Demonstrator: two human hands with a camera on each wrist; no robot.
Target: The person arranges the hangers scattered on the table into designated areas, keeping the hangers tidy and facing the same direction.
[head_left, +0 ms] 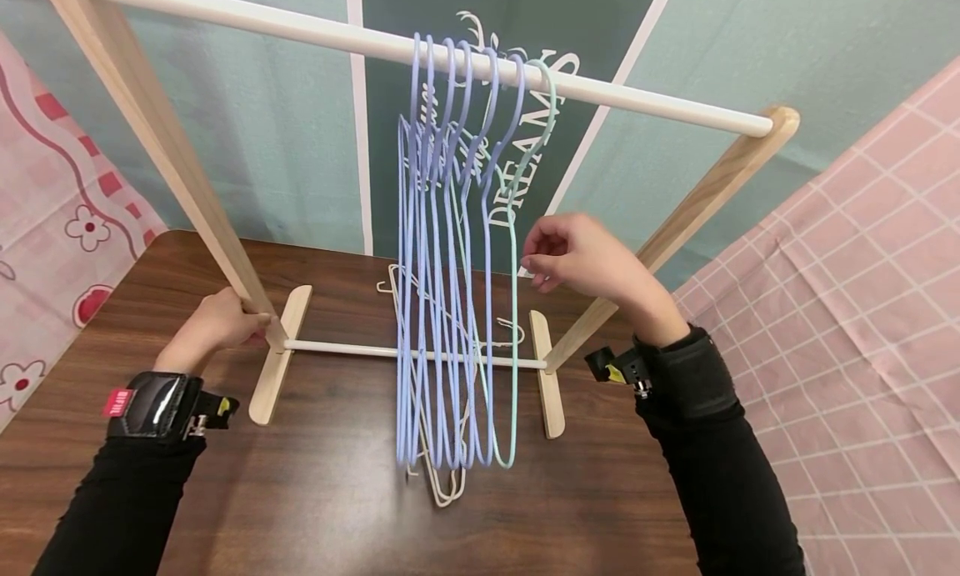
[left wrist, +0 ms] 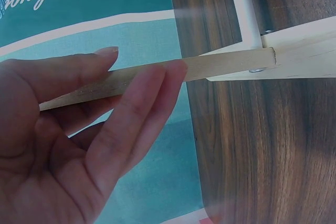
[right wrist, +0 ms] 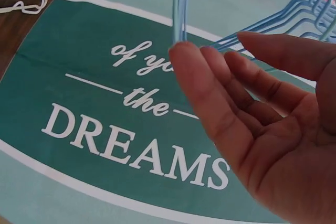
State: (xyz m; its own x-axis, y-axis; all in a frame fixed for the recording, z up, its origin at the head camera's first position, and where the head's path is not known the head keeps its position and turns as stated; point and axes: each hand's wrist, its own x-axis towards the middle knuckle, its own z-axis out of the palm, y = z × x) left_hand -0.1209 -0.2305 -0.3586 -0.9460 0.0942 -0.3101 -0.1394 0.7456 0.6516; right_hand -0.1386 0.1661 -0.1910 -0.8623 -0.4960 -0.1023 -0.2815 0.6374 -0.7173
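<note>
In the head view, my left hand grips the left wooden post of a garment rack near its foot. The left wrist view has the thumb on one side of that post and fingers on the other. Several lavender-blue hangers and, at their right end, a mint-green hanger hang from the rack's white rod. Beside the mint hanger is my right hand, fingers loosely bent, holding nothing. In the right wrist view its fingertips overlap the hangers' edge.
White hangers lie on the brown wooden table beneath the rack. A lower white bar joins the rack's two wooden feet. Behind stands a green cloth with lettering; a pink checked cloth is at the right.
</note>
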